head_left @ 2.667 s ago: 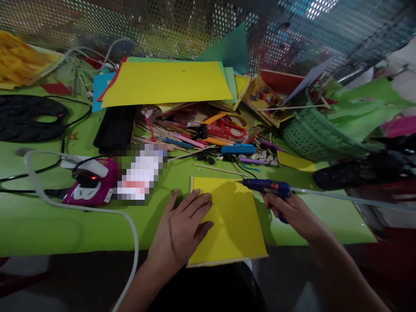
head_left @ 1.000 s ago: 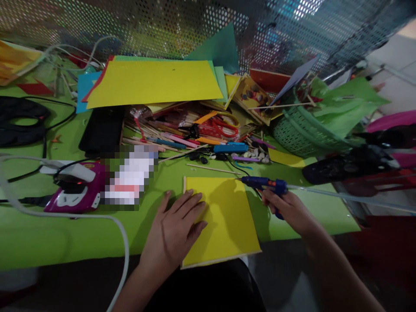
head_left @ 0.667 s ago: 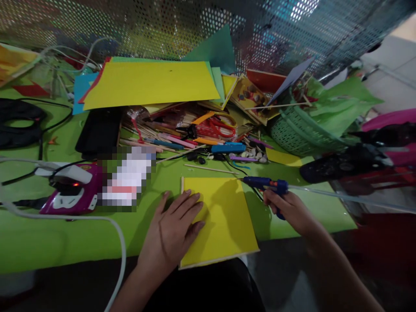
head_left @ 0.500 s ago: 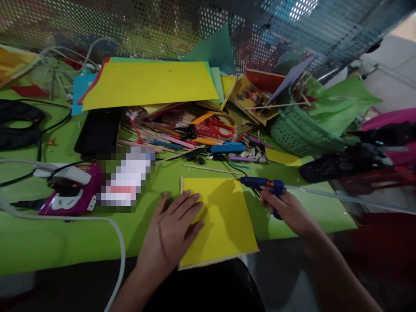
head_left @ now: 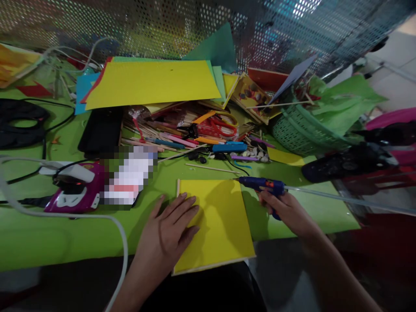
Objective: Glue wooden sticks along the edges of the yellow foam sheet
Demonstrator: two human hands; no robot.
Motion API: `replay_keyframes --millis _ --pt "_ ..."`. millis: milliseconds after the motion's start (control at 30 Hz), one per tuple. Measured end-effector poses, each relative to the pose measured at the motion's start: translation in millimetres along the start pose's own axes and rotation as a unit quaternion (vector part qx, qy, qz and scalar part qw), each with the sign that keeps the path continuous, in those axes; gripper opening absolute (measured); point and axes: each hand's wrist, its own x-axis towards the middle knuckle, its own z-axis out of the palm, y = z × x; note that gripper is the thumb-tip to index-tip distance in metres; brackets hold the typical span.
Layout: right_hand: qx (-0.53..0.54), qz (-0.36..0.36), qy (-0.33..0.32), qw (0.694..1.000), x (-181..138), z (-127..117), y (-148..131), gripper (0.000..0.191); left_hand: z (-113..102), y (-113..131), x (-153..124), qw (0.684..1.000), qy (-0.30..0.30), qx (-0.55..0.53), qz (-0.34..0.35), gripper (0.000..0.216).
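A yellow card sheet [head_left: 221,221] lies at the front edge of the table, with thin wooden sticks along its left and near edges. My left hand [head_left: 172,227] rests on its left part, open, fingers spread flat. In my right hand [head_left: 282,208] is a blue hot glue gun [head_left: 263,184], a clear glue stick [head_left: 325,196] reaching out of its back. The gun's nozzle is at the card's far right corner. Just beyond the card lies a loose wooden stick [head_left: 211,168].
A magenta power strip [head_left: 76,195] and cables lie left, beside a blurred-out phone-like item [head_left: 130,175]. Behind are stacked coloured sheets [head_left: 152,84], scissors [head_left: 224,123], pens, many sticks and pebbles [head_left: 260,154]. A green basket [head_left: 302,125] and a dark bottle-like object [head_left: 341,164] stand right.
The yellow card has turned slightly and its near edge has shifted left, with my left hand still on it. The glue gun's tip has moved slightly left along the far right corner.
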Motion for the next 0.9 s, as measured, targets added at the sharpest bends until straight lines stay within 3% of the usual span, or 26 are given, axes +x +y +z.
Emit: replay_keyframes --millis 267,900 --pt "0.003 0.007 -0.005 1.0 -7.4 -7.0 7.2 0.054 1.8 0.6 0.3 1.0 0.005 -0.01 -0.01 0.03" --pt "-0.009 -0.004 -0.008 1.0 -4.7 8.6 -9.4 0.044 -1.2 1.1 1.1 1.0 0.006 -0.02 -0.01 0.031"
